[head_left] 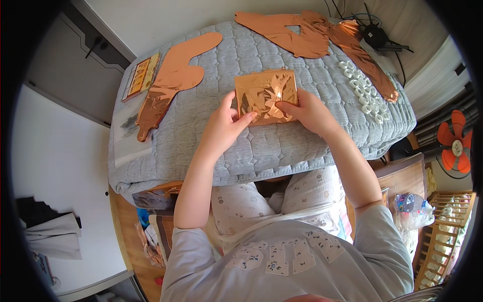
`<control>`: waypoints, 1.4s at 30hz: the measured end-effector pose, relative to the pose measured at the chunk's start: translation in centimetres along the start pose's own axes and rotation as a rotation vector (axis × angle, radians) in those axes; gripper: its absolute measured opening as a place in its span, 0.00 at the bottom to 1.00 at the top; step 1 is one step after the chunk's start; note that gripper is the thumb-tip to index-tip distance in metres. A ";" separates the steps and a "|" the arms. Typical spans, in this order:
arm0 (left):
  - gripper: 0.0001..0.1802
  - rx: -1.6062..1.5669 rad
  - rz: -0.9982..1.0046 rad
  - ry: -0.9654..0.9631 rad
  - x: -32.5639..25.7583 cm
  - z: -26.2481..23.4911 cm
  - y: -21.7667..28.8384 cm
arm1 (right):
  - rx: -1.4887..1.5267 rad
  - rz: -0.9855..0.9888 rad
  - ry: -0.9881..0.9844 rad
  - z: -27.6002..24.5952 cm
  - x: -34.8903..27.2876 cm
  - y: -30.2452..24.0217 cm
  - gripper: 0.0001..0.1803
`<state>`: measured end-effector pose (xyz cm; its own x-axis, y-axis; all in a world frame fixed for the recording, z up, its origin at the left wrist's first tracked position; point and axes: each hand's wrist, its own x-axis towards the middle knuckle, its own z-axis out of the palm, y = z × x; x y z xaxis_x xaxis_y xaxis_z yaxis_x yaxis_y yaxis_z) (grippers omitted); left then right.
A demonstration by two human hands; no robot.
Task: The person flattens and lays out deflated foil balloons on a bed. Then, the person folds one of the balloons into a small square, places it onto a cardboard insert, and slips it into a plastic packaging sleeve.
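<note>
Between my two hands is a folded copper-coloured foil balloon [264, 90], a shiny, creased square over the mattress's near middle. My left hand [225, 123] grips its lower left corner, thumb on the front. My right hand [313, 111] holds its right side, thumb pressed on the crinkled face and the other fingers mostly hidden. To the left a flat copper foil balloon [173, 68] lies spread out with a curved outline. Another one, with a triangular hole, is the far foil balloon [282, 38]. A narrow, wrinkled foil balloon [359, 55] lies to its right.
Small white ribbon coils [365, 93] lie in rows on the right of the quilted grey mattress [221, 146]. A yellow and red card packet [141, 75] and a clear plastic bag [133, 131] are on the left. A black router [377, 35] and an orange-bladed fan [455, 143] stand at the right.
</note>
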<state>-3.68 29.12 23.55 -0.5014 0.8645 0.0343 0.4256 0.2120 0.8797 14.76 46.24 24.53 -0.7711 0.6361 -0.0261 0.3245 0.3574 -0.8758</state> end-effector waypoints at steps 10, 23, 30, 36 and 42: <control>0.36 0.009 -0.007 -0.064 0.0 -1.1 -1.5 | -0.152 0.008 -0.007 0.5 0.9 -0.4 0.22; 0.37 0.539 0.060 -0.044 1.5 -1.0 0.1 | -0.258 0.039 0.024 0.6 1.3 -0.8 0.25; 0.37 0.749 0.621 0.016 5.1 2.8 -0.4 | -0.263 0.032 0.008 0.6 1.8 -0.6 0.25; 0.39 0.758 0.489 -0.173 4.9 3.6 -1.1 | -0.222 0.169 0.025 0.4 0.8 -1.8 0.30; 0.39 0.839 0.485 -0.170 4.8 3.8 -0.9 | 0.160 0.054 0.155 -0.1 -2.0 1.0 0.24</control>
<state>-3.63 34.81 21.16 -0.0444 0.9833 0.1763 0.9864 0.0152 0.1639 16.69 45.41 23.79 -0.6575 0.7534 -0.0113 0.2621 0.2146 -0.9409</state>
